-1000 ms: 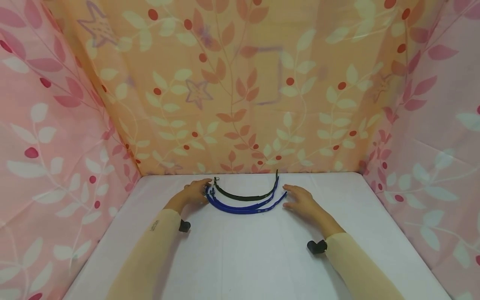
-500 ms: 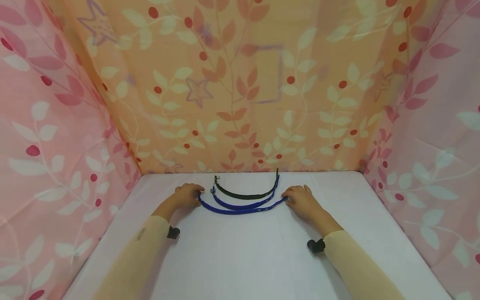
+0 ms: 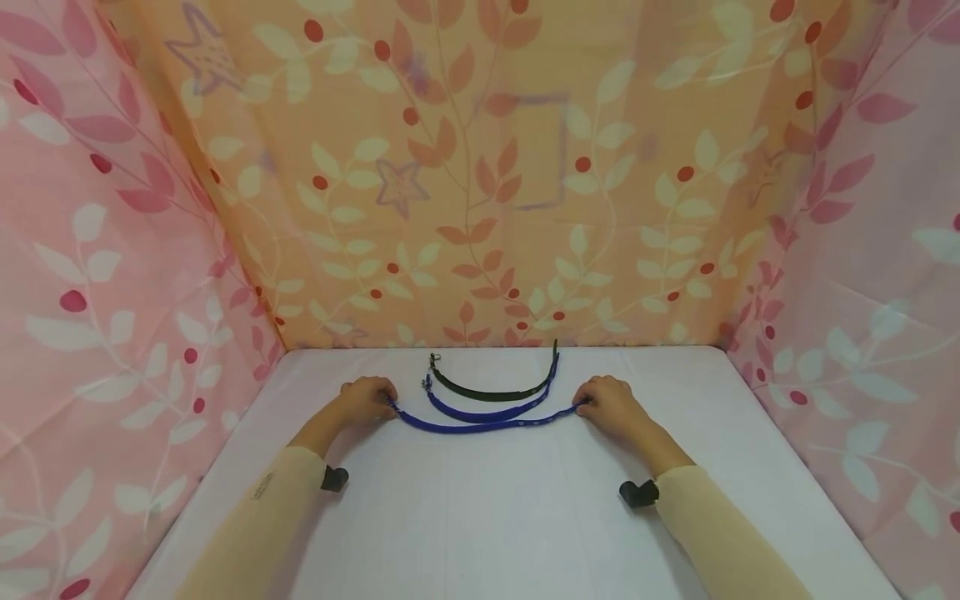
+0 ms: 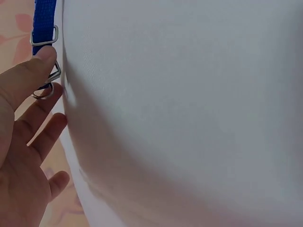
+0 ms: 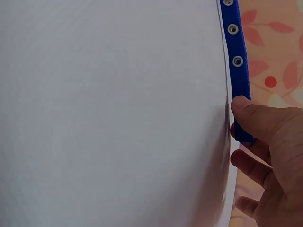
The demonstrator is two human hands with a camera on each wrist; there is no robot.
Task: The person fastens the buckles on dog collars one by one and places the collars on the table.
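A blue pet collar [image 3: 465, 429] with metal eyelets and a buckle curves between my two hands, nearest to me of three straps. My left hand [image 3: 366, 400] pinches its buckle end; the left wrist view shows the thumb over the webbing beside the metal buckle [image 4: 53, 73] and a ring [image 4: 43, 92]. My right hand [image 3: 609, 402] pinches the other end, where eyelets [image 5: 237, 61] run along the strap. Just behind lies a second blue collar [image 3: 472, 416]. Beyond that is a dark green collar [image 3: 487, 396], its right end close to the second blue one's.
The collars are over a white-covered table [image 3: 480, 517]. A patterned orange cloth [image 3: 480, 167] hangs behind it, with pink leafy cloths [image 3: 90, 333] at the sides. A small black device [image 3: 639, 493] sits at the right wrist.
My left hand has drawn the front collar's buckle end left, away from the other collars. My right hand, formerly spread beside the other end, now pinches it.
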